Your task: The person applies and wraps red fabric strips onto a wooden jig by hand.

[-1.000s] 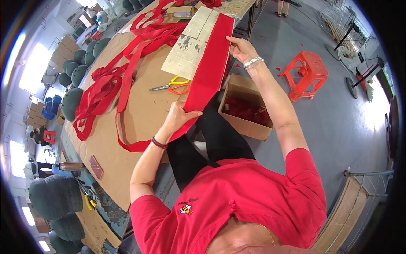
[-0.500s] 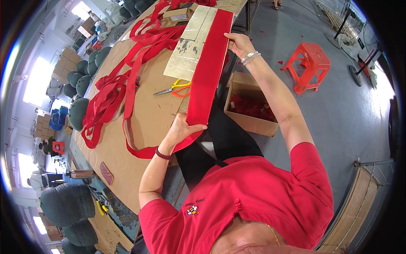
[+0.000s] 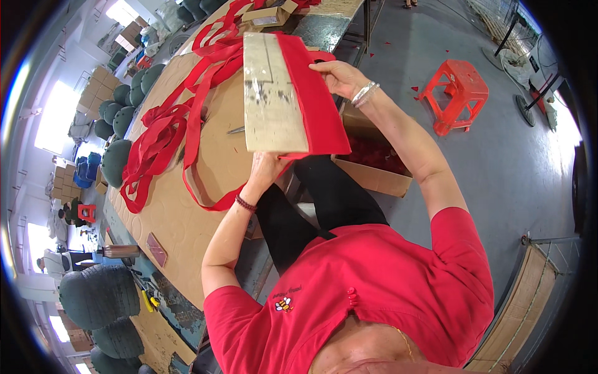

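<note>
A pale board (image 3: 269,118) with a glossy, scuffed surface is lifted over the work table, its far end tilted up. Wide red fabric (image 3: 316,106) covers its right side. My left hand (image 3: 268,168) is closed on the board's near edge, its fingers partly hidden beneath. At the right edge, my right hand (image 3: 339,77) is closed on red fabric, with thumb and fingers pinched together. A long red strip (image 3: 194,146) runs from near my left hand to a loose heap on the table. Only the tip of the scissors (image 3: 235,130) shows beside the board.
The cardboard-covered table (image 3: 156,234) spans the left. An open carton (image 3: 374,177) with red scraps stands right of my legs. A red stool (image 3: 458,93) is on the floor farther right. A small open box (image 3: 265,17) sits at the table's far end; dark rounded shapes (image 3: 99,299) are at left.
The board has been turned and raised, so its pale face shows broadly and covers most of the scissors. My right hand has moved left and nearer; my left hand has shifted slightly farther away.
</note>
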Action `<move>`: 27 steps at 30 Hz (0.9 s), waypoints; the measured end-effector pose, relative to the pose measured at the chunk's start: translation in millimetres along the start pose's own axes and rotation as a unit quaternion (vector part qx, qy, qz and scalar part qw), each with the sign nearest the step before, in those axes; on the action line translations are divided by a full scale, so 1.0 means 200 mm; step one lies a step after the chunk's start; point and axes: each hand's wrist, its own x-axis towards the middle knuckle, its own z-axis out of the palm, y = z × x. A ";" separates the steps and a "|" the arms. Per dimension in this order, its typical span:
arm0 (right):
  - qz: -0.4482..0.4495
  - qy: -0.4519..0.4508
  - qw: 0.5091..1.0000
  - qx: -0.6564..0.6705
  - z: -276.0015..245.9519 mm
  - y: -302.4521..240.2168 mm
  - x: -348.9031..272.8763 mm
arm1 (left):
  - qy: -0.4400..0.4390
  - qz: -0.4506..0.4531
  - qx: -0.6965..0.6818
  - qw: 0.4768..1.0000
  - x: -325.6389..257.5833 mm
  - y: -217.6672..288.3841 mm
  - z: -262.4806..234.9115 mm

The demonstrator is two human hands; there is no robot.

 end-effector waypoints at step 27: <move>0.002 -0.177 0.889 -0.423 0.30 0.37 -0.28 | 0.382 0.106 0.356 0.846 0.36 -0.56 -1.02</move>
